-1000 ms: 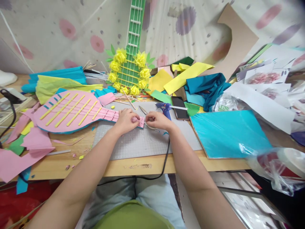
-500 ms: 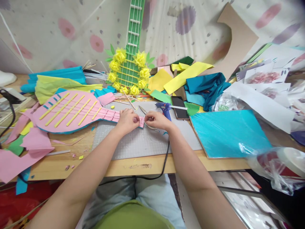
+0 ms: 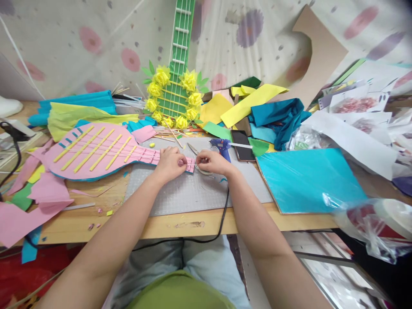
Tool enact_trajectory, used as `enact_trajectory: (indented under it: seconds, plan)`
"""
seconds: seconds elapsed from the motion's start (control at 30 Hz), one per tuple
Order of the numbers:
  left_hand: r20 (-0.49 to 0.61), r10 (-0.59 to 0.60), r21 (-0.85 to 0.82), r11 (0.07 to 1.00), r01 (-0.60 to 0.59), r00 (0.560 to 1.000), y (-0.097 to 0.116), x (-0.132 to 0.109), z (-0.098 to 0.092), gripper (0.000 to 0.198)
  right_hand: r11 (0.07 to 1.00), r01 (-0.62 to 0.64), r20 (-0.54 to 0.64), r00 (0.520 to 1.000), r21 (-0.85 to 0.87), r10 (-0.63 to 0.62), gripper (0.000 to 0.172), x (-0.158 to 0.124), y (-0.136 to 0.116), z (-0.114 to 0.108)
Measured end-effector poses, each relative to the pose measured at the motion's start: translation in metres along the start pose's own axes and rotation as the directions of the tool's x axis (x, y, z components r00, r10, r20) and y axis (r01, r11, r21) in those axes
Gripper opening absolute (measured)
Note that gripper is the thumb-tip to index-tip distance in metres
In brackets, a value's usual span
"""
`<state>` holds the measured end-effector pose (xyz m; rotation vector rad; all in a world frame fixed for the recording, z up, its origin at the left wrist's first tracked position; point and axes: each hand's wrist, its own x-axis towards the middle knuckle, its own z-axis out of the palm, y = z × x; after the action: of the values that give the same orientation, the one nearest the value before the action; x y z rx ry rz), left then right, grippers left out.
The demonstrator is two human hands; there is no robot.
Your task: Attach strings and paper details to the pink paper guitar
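Note:
A pink paper guitar (image 3: 93, 150) with yellow strips lies flat on the wooden table (image 3: 180, 223), its narrow neck end reaching onto a grey cutting mat (image 3: 189, 193). My left hand (image 3: 170, 162) is closed on the neck's end, pressing it down. My right hand (image 3: 212, 162) is pinched at the same tip, fingers together on a thin white string that I can barely make out. The two hands almost touch over the pink tip (image 3: 191, 164).
A blue glue gun (image 3: 222, 146), scissors (image 3: 194, 149) and a phone (image 3: 243, 145) lie just behind my hands. A green paper guitar (image 3: 175, 86) with yellow flowers leans on the wall. A turquoise board (image 3: 309, 178), loose coloured paper and plastic bags crowd both sides.
My hands have stayed at the neck's tip with only small finger shifts. The view has barely moved.

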<state>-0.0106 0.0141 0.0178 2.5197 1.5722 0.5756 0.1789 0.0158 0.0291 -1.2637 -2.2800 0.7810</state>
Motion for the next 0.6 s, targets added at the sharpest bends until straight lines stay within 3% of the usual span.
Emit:
enact_trajectory:
  seconds: [0.3,0.43,0.6]
  plan:
    - [-0.001,0.009,0.007,1.0,-0.009,1.0,-0.002,0.001,0.006,0.01,0.999,0.009,-0.073,0.997,0.037,-0.006,0.007,0.003,0.004,0.004]
    - [-0.009,-0.012,0.017,1.0,0.012,1.0,-0.002,0.0,0.008,0.01,0.952,0.006,-0.108,0.994,0.305,0.029,0.007,0.006,0.005,0.011]
    - [-0.068,-0.002,0.031,1.0,0.004,0.998,-0.001,-0.001,0.009,0.015,0.773,-0.085,0.007,0.995,0.628,0.104,0.005,0.01,0.002,0.02]
